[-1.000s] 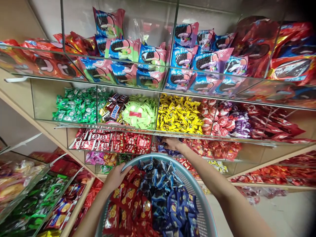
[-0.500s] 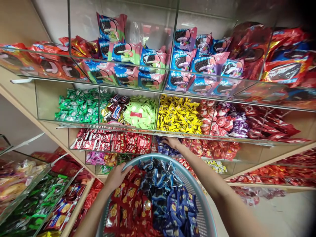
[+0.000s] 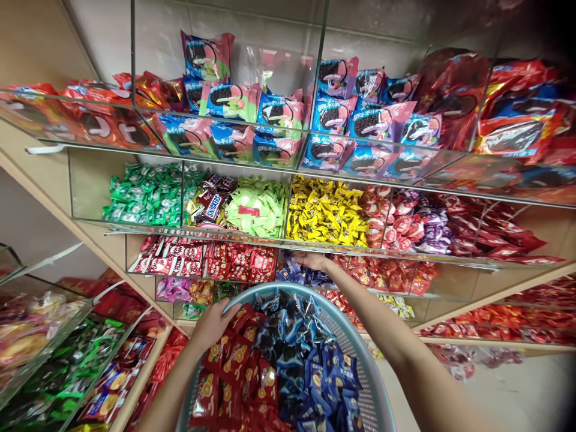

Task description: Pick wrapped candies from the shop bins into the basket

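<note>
My left hand is closed round the left rim of a grey-blue plastic basket. Inside it lie red wrapped candies with orange slices, black-and-blue wrapped candies and dark blue wrapped candies. Beyond the far rim, my right hand reaches into a lower shelf compartment. Its fingers stretch out flat over blue-purple wrapped candies, touching them; the fingertips are partly hidden under the shelf edge. I see nothing held in that hand.
Glass dividers part the shelves. Above my right hand are yellow candies, light green candies and green candies. Packaged cookies fill the top shelf. Red-and-white packets lie left of the reach. Another candy bin stands lower left.
My right hand has shifted slightly within the compartment, and blue-purple candies there now spread further left. The left hand and basket stay nearly in place. The view has tipped up slightly.
</note>
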The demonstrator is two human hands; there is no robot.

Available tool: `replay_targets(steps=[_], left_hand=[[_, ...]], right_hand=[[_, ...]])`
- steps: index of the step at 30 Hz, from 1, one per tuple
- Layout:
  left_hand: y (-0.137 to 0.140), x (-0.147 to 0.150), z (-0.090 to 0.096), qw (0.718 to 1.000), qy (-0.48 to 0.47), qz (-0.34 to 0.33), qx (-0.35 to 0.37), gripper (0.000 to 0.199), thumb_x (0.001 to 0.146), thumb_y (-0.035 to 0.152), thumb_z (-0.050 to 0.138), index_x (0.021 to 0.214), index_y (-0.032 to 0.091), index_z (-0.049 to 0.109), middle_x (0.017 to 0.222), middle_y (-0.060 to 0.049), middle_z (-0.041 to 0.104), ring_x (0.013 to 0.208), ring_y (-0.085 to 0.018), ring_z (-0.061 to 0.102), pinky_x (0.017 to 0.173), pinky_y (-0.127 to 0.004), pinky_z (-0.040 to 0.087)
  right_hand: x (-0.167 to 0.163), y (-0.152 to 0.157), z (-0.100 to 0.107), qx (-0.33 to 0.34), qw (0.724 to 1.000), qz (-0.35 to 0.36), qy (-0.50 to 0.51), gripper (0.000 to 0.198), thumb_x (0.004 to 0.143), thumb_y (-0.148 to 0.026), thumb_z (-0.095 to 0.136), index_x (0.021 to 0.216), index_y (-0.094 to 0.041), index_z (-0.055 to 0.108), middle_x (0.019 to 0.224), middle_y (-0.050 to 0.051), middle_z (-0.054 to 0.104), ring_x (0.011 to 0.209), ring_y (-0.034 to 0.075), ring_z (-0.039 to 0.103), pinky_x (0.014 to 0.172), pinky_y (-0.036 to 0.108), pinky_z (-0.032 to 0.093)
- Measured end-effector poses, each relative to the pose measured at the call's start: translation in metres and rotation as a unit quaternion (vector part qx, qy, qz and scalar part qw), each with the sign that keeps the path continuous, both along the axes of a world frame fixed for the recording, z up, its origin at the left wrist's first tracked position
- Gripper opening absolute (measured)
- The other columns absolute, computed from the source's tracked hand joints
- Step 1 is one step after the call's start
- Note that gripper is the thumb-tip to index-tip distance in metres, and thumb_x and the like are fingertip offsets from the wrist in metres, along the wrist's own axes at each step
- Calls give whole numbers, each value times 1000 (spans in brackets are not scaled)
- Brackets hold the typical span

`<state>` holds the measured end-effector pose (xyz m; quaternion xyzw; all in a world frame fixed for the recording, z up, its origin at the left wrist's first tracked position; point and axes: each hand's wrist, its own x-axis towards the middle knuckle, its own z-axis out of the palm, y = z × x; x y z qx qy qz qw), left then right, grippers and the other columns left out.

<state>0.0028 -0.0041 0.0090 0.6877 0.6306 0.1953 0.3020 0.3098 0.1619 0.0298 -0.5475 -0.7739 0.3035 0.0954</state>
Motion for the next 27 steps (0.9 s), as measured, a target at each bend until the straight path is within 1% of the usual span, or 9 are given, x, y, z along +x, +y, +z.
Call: replay_targets(steps=[2,5,7,9,11,14,21,23,27], left_hand=[[0,0,0,1000,-1,2,2,44,86,58,32,85,20,54,70,-2,59,67,-22,59,60,-27,37],[-1,0,-2,1000,1,3,4,43,86,57,32,83,20,54,67,-1,58,65,-21,58,60,-27,37],[-1,0,-2,1000,1,4,6,43,86,57,32,81,20,54,67,-1,58,65,-21,58,60,-27,37],[-1,-1,-3,1000,1,5,10,43,85,57,33,80,20,54,67,-1,59,66,-21,59,61,-27,37],[0,-1,-4,1000,0,7,14,42,85,57,34,80,20,55,68,-1,61,66,-21,59,61,-27,38],[0,-1,-4,1000,0,10,18,41,84,55,37,81,20,57,69,-2,62,65,-21,58,60,-27,38],[3,-2,-5,1000,12,6,11,43,84,58,35,82,21,55,69,-2,62,65,-22,59,59,-27,38],[3,-2,-5,1000,17,4,7,44,83,59,35,84,20,55,70,-3,62,66,-22,59,59,-27,38],[3,-2,-5,1000,26,3,-4,46,83,60,33,87,20,55,67,-3,59,62,-22,57,56,-27,36]], right_hand=[[-9,1,-1,-8,998,54,-34,24,86,-34,56,96,-13,62,87,3,64,75,15,60,70,31,48],[-24,1,0,10,988,120,-96,20,77,-28,65,94,-17,66,97,5,66,95,20,58,81,29,44],[-31,1,0,21,979,148,-136,27,71,-26,70,97,-19,67,106,6,65,107,24,53,87,28,40],[-36,0,1,24,970,164,-180,36,66,-27,74,101,-20,67,110,8,64,109,27,52,87,29,40],[-38,-2,2,27,960,172,-221,43,66,-30,74,107,-20,65,112,10,63,108,29,53,86,31,41],[-40,-6,6,46,946,175,-268,49,68,-35,72,114,-20,62,119,13,59,116,32,47,92,37,37],[-42,-17,14,91,927,172,-320,50,68,-37,74,110,-11,64,127,21,50,124,37,36,100,48,26],[-41,-19,15,91,926,176,-322,48,69,-36,73,109,-12,64,124,21,53,122,36,39,100,48,25],[-37,-22,18,81,927,181,-319,40,69,-32,74,103,-12,66,104,18,65,107,32,53,97,46,29]])
